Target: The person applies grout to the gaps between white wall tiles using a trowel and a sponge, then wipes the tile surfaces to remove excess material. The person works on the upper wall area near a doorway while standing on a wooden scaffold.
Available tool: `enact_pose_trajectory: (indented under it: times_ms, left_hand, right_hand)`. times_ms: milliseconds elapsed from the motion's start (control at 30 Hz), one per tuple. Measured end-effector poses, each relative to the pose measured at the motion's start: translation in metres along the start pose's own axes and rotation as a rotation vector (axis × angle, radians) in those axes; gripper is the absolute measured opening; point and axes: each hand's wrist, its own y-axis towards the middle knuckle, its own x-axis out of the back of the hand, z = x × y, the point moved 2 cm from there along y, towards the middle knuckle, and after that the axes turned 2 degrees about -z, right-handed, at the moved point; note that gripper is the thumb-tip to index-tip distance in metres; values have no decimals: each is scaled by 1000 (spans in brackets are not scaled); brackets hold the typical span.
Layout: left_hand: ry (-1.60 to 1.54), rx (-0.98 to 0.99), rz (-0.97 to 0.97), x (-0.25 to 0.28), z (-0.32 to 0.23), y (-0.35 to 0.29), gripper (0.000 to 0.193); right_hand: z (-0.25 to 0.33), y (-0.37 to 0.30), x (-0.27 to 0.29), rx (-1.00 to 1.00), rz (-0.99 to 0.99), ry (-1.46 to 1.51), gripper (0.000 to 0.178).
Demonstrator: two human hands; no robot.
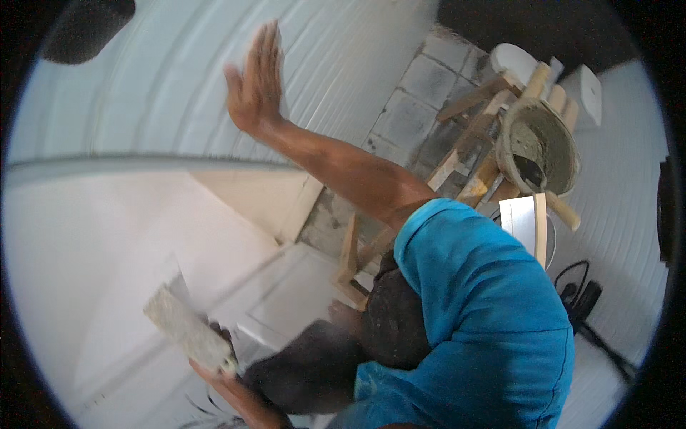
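My right hand [256, 89] is raised to the light ribbed wall panel [179, 93] at the upper left. Its fingers are stretched out with the thumb apart, and it holds nothing. At the lower left my left hand [221, 365] is closed on a flat rectangular trowel [187, 330], crusted with pale grey mortar. The trowel's handle is hidden in the grip. A thin grey blade-like edge shows blurred beside its far end. Behind the trowel lies a smooth whitish surface [107, 236]; whether they touch I cannot tell.
A bucket of grey mortar [550, 136] stands at the right by a wooden trestle [457, 157], with a wooden-handled tool [561, 211] in it. Grey tiles [414, 100] cover the floor. Black cables [593, 314] hang or lie at the right. A white box-like object [586, 93] stands farther back.
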Motion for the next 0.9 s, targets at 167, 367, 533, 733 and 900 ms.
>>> enact_pose_trajectory:
  times_ms: [167,367,533,733,900]
  left_hand:
    - [-535,196,504,-45,2,-1,49]
    - [-102,503,246,-72,35,-6,42]
    - [333,389,619,-87,50,-31,52]
    - [-191,373,486,-90,15,-30,74]
    - [51,-51,53,-48,-35,3,68]
  right_hand:
    - [-38,-153,42,-314,988,-309,58]
    - [41,-199,79,514,609,157,56]
    - [70,-181,75,615,827,204,35]
    - [46,-73,87,778,708,149,35]
    - [61,10,80,1004,719,-169,22]
